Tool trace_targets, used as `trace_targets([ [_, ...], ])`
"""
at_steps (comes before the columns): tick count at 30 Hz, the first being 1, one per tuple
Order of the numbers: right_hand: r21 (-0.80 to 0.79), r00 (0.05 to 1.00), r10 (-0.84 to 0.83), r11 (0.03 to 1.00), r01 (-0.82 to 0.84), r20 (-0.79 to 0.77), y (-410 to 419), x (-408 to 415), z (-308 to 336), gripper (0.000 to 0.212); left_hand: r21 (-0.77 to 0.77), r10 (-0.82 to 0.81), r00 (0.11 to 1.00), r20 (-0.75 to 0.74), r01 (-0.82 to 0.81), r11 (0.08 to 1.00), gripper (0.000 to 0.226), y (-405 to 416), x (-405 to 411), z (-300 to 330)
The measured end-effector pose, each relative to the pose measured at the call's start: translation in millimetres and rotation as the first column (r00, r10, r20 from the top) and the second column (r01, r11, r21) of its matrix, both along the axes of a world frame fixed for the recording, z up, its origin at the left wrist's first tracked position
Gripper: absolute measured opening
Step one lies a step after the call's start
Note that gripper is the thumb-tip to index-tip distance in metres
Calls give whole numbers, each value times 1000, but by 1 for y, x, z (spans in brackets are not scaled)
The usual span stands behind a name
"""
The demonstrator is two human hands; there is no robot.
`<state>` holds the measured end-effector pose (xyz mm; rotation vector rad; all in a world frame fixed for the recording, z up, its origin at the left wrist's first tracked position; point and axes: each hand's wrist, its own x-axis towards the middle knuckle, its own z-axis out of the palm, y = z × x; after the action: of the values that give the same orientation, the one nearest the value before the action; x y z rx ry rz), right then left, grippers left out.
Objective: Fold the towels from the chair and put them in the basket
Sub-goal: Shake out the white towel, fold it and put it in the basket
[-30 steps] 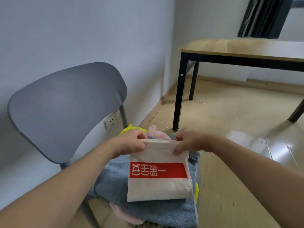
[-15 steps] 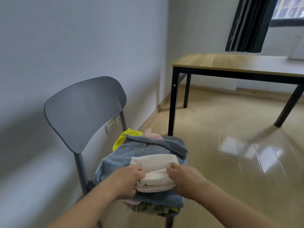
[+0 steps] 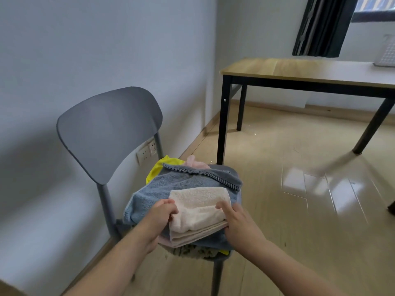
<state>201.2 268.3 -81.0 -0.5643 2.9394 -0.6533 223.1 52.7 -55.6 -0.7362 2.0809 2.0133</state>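
A folded cream towel (image 3: pixel 199 212) lies on a pile of towels on the grey chair (image 3: pixel 106 133). My left hand (image 3: pixel 159 218) grips its left edge, fingers curled over the top and thumb below. My right hand (image 3: pixel 237 221) holds its right edge the same way. Under it lies a blue-grey towel (image 3: pixel 171 184), with a yellow cloth (image 3: pixel 159 168) and a pink cloth (image 3: pixel 195 162) showing behind it. A patterned cloth (image 3: pixel 192 252) hangs at the seat's front. No basket is in view.
A wooden table with black legs (image 3: pixel 299 71) stands to the right, a white object (image 3: pixel 386 54) at its far end. A wall with a socket (image 3: pixel 146 151) runs close behind the chair. Glossy wood floor (image 3: pixel 299 199) spreads to the right.
The towel, held up showing a red printed band a second ago, now lies folded smaller on the pile with both hands at its sides. My view has pulled back from the chair.
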Motion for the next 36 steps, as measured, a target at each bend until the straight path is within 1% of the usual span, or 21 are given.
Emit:
trace_targets([
  [1, -16, 1000, -23, 1000, 23, -2, -1, -1, -1, 43, -16, 14, 999, 34, -14, 1000, 5, 0, 0, 5],
  [3, -89, 997, -78, 993, 78, 7, -3, -1, -2, 41, -28, 3, 990, 139, 0, 1000, 8, 1, 0, 8],
  [6, -227, 981, -190, 954, 195, 44, -13, -1, -6, 40, 49, -10, 974, 224, -1, 999, 13, 6, 0, 6],
  [9, -466, 930, -289, 806, 365, 227, -19, 3, -5, 42, 86, 35, 971, 238, -57, 995, 29, 6, -3, 1],
  [11, -514, 901, -299, 744, 427, 316, -18, 7, -3, 42, 96, 28, 970, 240, -53, 994, 32, 5, -4, -1],
  [12, -513, 901, -294, 745, 426, 320, -16, 8, -2, 42, 82, 31, 972, 232, -51, 995, 31, 4, -4, -3],
  [14, -462, 932, -284, 812, 358, 224, -15, 10, -2, 37, -7, 44, 978, 204, -43, 999, 31, 3, -4, -6],
  [16, -363, 958, -258, 886, 287, 127, -18, 9, -3, 30, -153, 27, 980, 197, 4, 988, 42, 6, -3, -8],
  [17, -320, 963, -251, 908, 270, 102, -19, 9, -5, 27, -266, 2, 981, 196, 51, 963, 46, 9, -1, -9],
  [18, -284, 966, -247, 923, 260, 81, -19, 9, -5, 25, -399, -27, 982, 189, 102, 911, 46, 10, 0, -10],
  [20, -224, 976, -218, 951, 214, 10, -15, 7, -6, 23, -638, -75, 988, 138, 146, 756, 48, 13, 4, -9],
  [22, -184, 986, -148, 974, 132, -75, -9, 8, -6, 29, -826, -174, 984, -44, 62, 561, 56, 15, 12, -8],
  [23, -158, 989, -101, 984, 83, -108, -6, 9, -6, 36, -891, -272, 954, -126, 12, 453, 59, 16, 18, -7],
  [24, -117, 990, -48, 993, 32, -135, -4, 9, -6, 44, -936, -381, 914, -141, 2, 352, 61, 16, 23, -9],
  [26, -12, 985, 40, 999, -43, -169, -2, 8, -7, 46, -974, -536, 844, 5, 126, 190, 67, 18, 31, -20],
  [28, 35, 980, 85, 996, -80, -178, 0, 4, -3, 30, -977, -601, 790, 123, 203, 66, 73, 20, 39, -30],
  [30, 47, 980, 116, 993, -109, -159, 5, -3, 2, 19, -987, -605, 790, 98, 155, 42, 60, 22, 38, -38],
  [31, 59, 979, 132, 990, -125, -152, 8, -7, 4, 20, -994, -594, 802, 61, 104, 38, 52, 22, 36, -37],
  [33, 45, 980, 157, 987, -153, -124, 12, -15, 10, 23, -994, -565, 824, 47, 92, 52, 48, 21, 29, -33],
  [34, -13, 985, 160, 987, -161, -71, 13, -18, 14, 22, -992, -546, 834, 80, 120, 38, 51, 20, 25, -29],
  [36, -145, 983, 159, 979, -144, 96, 14, -23, 19, 16, -977, -513, 847, 139, 201, 67, 49, 15, 17, -23],
])
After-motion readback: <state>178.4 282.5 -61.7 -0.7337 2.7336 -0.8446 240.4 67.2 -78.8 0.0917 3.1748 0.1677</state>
